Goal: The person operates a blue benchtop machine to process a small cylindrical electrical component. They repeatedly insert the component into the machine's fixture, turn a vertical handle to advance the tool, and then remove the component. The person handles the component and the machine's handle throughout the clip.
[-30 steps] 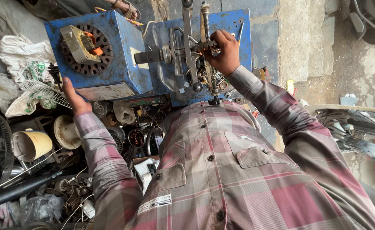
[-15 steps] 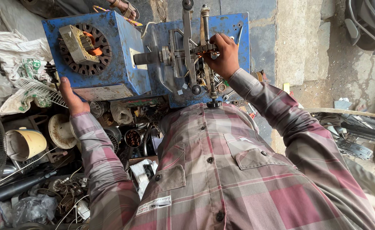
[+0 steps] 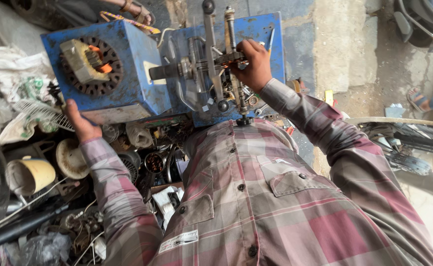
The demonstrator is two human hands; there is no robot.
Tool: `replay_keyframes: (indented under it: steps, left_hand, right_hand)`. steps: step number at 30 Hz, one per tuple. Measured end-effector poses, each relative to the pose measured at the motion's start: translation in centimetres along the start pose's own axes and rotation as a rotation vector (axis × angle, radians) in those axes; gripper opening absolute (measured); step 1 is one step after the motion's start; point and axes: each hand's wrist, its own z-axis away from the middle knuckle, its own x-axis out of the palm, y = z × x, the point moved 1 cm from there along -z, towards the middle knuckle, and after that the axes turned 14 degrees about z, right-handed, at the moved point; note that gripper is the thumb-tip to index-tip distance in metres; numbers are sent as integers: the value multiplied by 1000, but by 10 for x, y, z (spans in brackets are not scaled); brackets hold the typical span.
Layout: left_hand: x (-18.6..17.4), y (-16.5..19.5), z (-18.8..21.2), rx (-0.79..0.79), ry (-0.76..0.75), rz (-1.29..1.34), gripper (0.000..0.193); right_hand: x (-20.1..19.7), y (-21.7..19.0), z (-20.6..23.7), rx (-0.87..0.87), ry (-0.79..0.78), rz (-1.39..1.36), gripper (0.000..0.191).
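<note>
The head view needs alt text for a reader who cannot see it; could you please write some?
A person in a plaid shirt grips a metal winding jig on a blue machine with the right hand, while the left hand rests at the machine's lower edge, above scattered motor parts.

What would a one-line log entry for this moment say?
left hand: on blue box lower corner | right hand: gripping metal mechanism | stator: mounted on box

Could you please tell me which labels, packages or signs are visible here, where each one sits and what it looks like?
Label: a small white rectangular tag with dark print, sewn low on the front of the plaid shirt.
Bags: crumpled white plastic bags, one with green print, left of the blue machine box.
No signs or screens are in view.
</note>
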Motion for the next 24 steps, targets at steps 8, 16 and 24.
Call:
replay_keyframes:
  steps: [8,16,24]
  left_hand:
    - [-9,3,-2,-59,-68,14,90]
    - [-3,8,-7,79,-1,-64,90]
    - [48,5,-21,78,50,-161,89]
  right_hand:
    - [7,9,-1,-61,56,-62,46]
    - [6,7,2,-68,59,-62,44]
    - [14,10,1,-72,92,-130,50]
